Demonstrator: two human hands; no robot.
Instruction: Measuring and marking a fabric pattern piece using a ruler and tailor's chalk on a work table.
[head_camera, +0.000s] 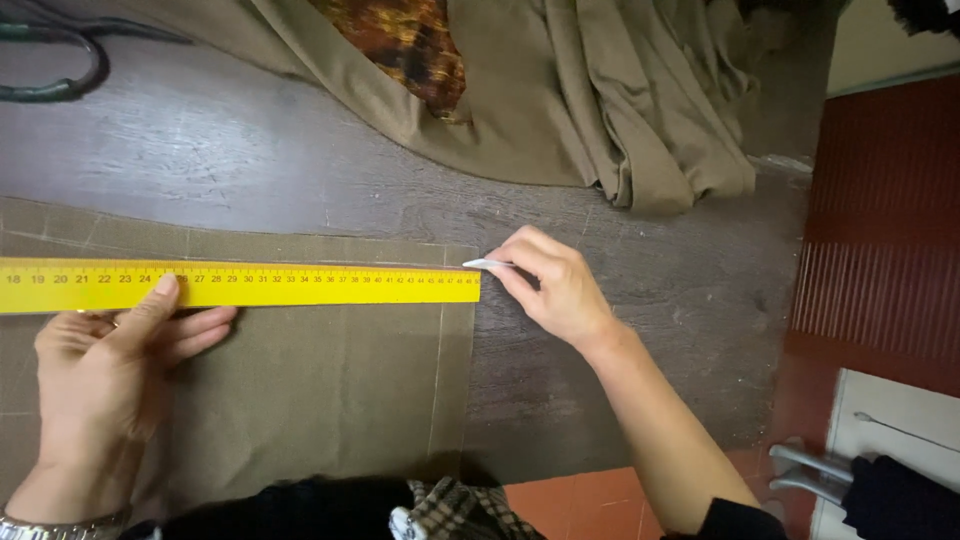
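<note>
A bright yellow ruler (240, 285), marked in black, is laid across flat olive-brown cloth (330, 380) on which pale chalk lines are drawn. A thin white marking piece (487, 264) (chalk, by the look of it) is pinched at the ruler's end. The table (250, 150) is shown as grey-brown wood grain. Heaped tan fabric (620, 100) is seen beyond, with an orange-and-black mottled print (410, 45) tucked within it. The floor (880, 210) is coloured brick red, and a beige-and-black check (455, 510) is seen at the lower edge.
</note>
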